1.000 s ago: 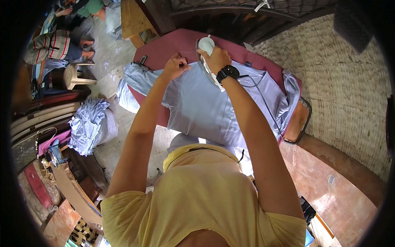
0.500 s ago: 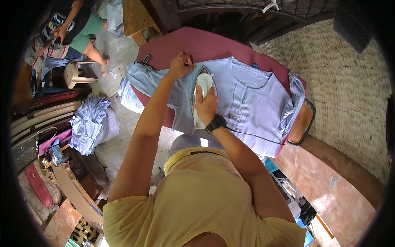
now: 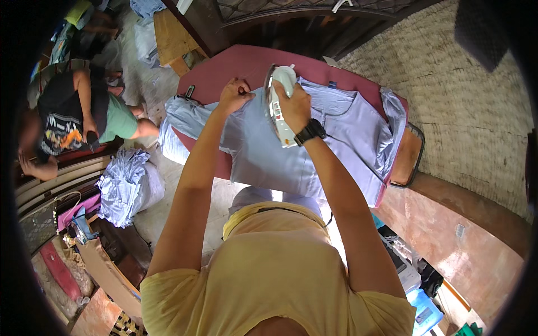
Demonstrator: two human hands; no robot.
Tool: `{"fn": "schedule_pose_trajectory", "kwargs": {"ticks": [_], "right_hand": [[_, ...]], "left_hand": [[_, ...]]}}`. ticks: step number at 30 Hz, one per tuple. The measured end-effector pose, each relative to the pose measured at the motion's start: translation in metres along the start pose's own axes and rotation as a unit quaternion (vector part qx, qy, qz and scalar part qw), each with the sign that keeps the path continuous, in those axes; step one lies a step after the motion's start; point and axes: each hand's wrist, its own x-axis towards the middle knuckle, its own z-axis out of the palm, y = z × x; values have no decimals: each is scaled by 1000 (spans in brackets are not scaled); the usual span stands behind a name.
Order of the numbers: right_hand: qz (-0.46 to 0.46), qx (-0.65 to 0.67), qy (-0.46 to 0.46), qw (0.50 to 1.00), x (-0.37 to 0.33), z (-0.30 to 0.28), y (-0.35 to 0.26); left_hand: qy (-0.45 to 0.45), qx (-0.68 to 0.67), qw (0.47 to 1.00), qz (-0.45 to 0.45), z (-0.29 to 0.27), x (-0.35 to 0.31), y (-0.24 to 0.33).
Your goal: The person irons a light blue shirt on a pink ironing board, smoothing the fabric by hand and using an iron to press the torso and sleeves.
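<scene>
A light blue buttoned garment (image 3: pixel 252 154) lies spread over a maroon-covered ironing board (image 3: pixel 249 63). My right hand (image 3: pixel 294 106) is wrapped round the handle of a white clothes iron (image 3: pixel 277 113). The iron's tip points away from me, by the garment's upper edge near the neckline. To its left, my left hand (image 3: pixel 234 97) has its fingers curled, and they seem to pinch the cloth at the upper edge. One sleeve (image 3: pixel 188 115) lies bunched at the board's left end. The iron's black cord (image 3: pixel 354 153) runs right across the garment.
A dark metal clip (image 3: pixel 190 91) sits on the board's far left edge. A pile of crumpled blue clothes (image 3: pixel 126 185) stands on the floor at left. Another person (image 3: pixel 67 106) is beyond it. A wooden stool (image 3: pixel 171 42) and a dark door frame lie past the board.
My right hand has pushed the iron away from me, up to the garment's top edge. My left hand stays at the cloth's edge. The other person at left has shifted.
</scene>
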Motion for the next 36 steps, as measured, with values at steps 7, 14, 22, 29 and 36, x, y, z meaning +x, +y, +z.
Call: {"fn": "schedule_pose_trajectory", "kwargs": {"ticks": [7,14,22,29,36], "right_hand": [[14,-37,26,999,25,-13,36],[8,-14,54,998,65,5,12],[-99,5,-72,992,50,-90,43],[-47,-77,71,993,15,-189,106],[-28,-137,112,984,50,-184,143]], "left_hand": [[10,5,999,43,5,1,0],[5,9,1000,17,-1,-3,-2],[-44,29,997,-62,0,57,72],[-65,292,953,40,128,142,138],[-167,108,978,-66,203,222,102]]}}
